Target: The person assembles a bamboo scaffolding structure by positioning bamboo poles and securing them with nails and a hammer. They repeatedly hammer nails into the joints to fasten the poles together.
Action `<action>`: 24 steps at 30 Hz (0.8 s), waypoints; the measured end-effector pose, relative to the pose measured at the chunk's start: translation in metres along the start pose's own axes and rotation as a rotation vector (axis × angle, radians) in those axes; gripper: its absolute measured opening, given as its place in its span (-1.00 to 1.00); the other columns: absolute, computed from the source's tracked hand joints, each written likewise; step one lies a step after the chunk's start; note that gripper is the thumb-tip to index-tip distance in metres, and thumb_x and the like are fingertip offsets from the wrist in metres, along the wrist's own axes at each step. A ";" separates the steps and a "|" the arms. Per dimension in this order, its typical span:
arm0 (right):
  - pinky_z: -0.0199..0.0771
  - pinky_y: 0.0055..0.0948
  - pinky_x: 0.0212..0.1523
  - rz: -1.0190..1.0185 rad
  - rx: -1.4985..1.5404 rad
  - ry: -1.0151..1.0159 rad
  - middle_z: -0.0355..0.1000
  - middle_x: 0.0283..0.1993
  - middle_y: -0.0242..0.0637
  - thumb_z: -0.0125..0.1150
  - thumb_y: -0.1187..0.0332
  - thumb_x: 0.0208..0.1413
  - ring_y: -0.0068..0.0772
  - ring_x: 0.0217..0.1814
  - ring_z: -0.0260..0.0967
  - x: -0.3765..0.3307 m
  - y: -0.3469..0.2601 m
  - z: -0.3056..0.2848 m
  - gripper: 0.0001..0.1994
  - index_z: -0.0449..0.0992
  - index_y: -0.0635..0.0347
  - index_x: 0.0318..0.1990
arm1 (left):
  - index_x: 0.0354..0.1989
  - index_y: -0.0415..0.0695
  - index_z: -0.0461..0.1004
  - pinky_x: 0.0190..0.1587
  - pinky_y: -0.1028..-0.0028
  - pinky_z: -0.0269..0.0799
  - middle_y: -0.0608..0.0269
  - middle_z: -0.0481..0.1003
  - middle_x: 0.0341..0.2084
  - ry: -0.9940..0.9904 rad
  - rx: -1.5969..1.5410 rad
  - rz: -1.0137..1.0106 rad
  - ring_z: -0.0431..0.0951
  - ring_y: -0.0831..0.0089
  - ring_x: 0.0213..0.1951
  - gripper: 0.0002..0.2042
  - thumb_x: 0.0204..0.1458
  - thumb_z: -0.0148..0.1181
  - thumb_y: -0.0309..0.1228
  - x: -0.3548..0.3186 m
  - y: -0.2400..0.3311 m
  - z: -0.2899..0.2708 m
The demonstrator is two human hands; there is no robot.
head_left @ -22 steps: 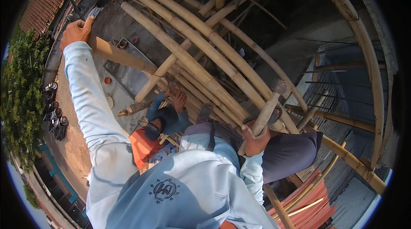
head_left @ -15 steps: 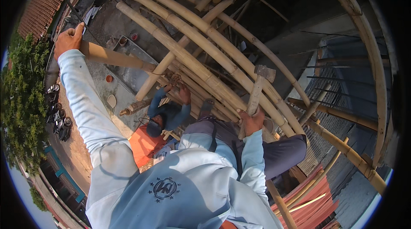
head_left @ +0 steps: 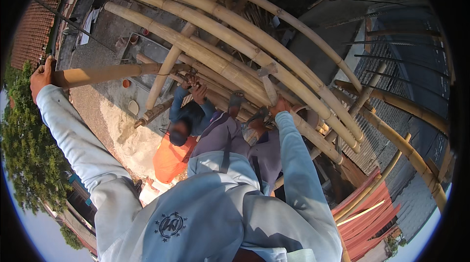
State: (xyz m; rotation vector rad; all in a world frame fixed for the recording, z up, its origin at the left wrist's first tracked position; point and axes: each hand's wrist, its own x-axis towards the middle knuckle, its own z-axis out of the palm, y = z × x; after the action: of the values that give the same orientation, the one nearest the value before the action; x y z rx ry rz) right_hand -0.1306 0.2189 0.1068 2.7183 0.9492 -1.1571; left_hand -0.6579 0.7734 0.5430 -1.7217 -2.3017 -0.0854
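At the far left, my left hand [head_left: 41, 80] is closed on the top end of a thick bamboo pole [head_left: 107, 73]. The pole runs from there toward a joint with a crossing bamboo pole [head_left: 164, 78]. My right hand [head_left: 280, 106], near the middle, is closed round the wooden handle of a hammer [head_left: 269, 88]. Its worn head points away from me, over the long bamboo poles [head_left: 215, 64]. Below, a co-worker in a dark cap [head_left: 178, 132] and orange vest [head_left: 172, 159] has both hands at the joint; what those fingers do is too small to tell.
Several long bamboo poles [head_left: 289, 76] slope across the middle, with my feet among them. Far below at left lie the ground and a pale bowl [head_left: 133, 107]. At right stand more bamboo [head_left: 401, 147], dark rods and red sheets [head_left: 367, 213]. A leafy tree [head_left: 29, 149] is at left.
My left hand has moved left and down with the pole end, which lies flatter. My right hand and the hammer have moved up and left, and my right leg has drawn inward. The view has shifted.
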 end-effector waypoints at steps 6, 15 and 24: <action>0.47 -0.08 0.28 -0.073 -0.044 -0.099 0.47 0.23 0.08 0.56 0.14 -0.10 0.13 0.27 0.44 0.037 0.025 0.032 -0.18 0.30 0.19 0.32 | -0.05 0.18 0.71 0.14 0.19 0.46 0.16 0.67 -0.06 -0.122 0.018 -0.015 0.64 0.15 0.05 -0.34 -0.06 0.16 0.44 0.001 0.001 -0.005; 0.49 -0.10 0.29 -0.127 -0.101 -0.181 0.46 0.24 0.13 0.55 0.14 -0.07 0.10 0.26 0.45 0.058 0.030 0.040 -0.09 0.20 0.25 0.40 | -0.11 0.15 0.72 0.12 0.20 0.48 0.14 0.67 -0.08 -0.099 -0.015 0.034 0.65 0.12 0.03 -0.36 -0.07 0.20 0.44 -0.011 0.005 -0.008; 0.46 -0.07 0.28 -0.209 -0.152 -0.161 0.45 0.21 0.20 0.51 0.13 -0.02 0.17 0.25 0.43 0.044 0.024 0.030 -0.13 0.19 0.33 0.38 | -0.61 -0.16 0.64 -0.31 0.05 0.48 0.03 0.61 -0.60 0.281 -0.143 0.147 0.61 0.03 -0.48 -0.55 -0.25 0.47 0.06 -0.022 0.008 0.002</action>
State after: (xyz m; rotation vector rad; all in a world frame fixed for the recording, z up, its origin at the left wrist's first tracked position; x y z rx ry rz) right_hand -0.1124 0.2145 0.0513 2.4135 1.2635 -1.2553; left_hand -0.6452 0.7557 0.5347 -1.8098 -2.0032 -0.4433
